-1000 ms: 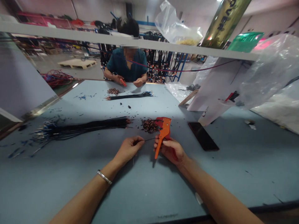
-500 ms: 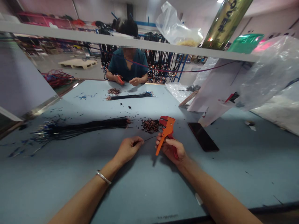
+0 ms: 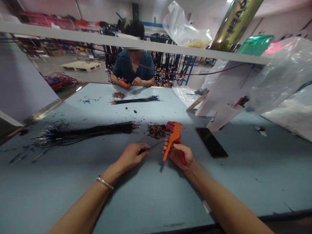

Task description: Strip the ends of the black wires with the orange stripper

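Your blue tabletop point(image 3: 146, 201) carries a black wire bundle point(image 3: 92, 131) at ten o'clock of your hands. Your right hand point(image 3: 181, 155) is closed around the orange wire stripper point(image 3: 173, 138), unchanged. Your left hand point(image 3: 131, 155) has slid slightly lower, pinching a thin black wire point(image 3: 153, 146). The gold roll's lettering is unreadable.

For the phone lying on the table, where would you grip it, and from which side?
Grip the phone across its long edges near the middle, coming from above on the right hand side. It lies flat, slim and clear of the wire stripper.
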The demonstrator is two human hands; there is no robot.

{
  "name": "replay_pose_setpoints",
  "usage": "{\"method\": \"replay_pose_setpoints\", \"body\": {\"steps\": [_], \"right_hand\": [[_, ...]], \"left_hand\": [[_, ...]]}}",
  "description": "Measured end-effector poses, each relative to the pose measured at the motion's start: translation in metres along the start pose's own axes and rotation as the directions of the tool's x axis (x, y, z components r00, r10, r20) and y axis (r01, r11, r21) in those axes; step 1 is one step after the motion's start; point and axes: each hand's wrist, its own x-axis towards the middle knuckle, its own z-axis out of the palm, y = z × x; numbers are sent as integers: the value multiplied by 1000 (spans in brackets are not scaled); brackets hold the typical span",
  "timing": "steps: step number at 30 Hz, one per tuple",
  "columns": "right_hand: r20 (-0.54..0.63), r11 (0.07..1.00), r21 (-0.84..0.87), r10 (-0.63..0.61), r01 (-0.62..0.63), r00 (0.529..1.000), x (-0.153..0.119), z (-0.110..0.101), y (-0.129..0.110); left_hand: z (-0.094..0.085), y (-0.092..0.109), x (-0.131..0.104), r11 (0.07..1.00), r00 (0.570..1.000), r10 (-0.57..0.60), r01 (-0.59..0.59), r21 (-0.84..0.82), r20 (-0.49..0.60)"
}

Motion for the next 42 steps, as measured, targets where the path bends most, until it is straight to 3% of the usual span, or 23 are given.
{"method": "replay_pose_setpoints", "body": {"steps": [5,10,17,24,28,34,39,42], "right_hand": [[-52,999,38,-11,13,999,1,-2,-1],[-61,996,64,-57,61,997,3,-4,-1],[-79,994,91,-45,52,996,4,-5,-2],[-84,996,86,-24,31,996,4,-5,-2],[-83,997,73,-30,36,996,4,-6,-2],[-104,996,80,-27,36,994,3,-3,-2],[-112,996,80,-34,43,993,2,0,-3],[-105,998,50,-18,23,994,1,0,-3]], "left_hand": [[-3,-5,2,995,987,-98,97,-13,-126],[-3,-10,3,997,979,-61,67,24,-194],[-11,-16,4,998,989,50,-44,49,-139],[-23,-31,5,998,995,27,-32,-51,-96],[-21,-33,5,1000,992,-24,22,-18,-127],[-25,-22,5,999,986,19,-24,-27,-169],[-34,-14,2,979,995,14,-32,-200,-94],[-38,-15,0,953,999,-28,32,-303,18]]}}
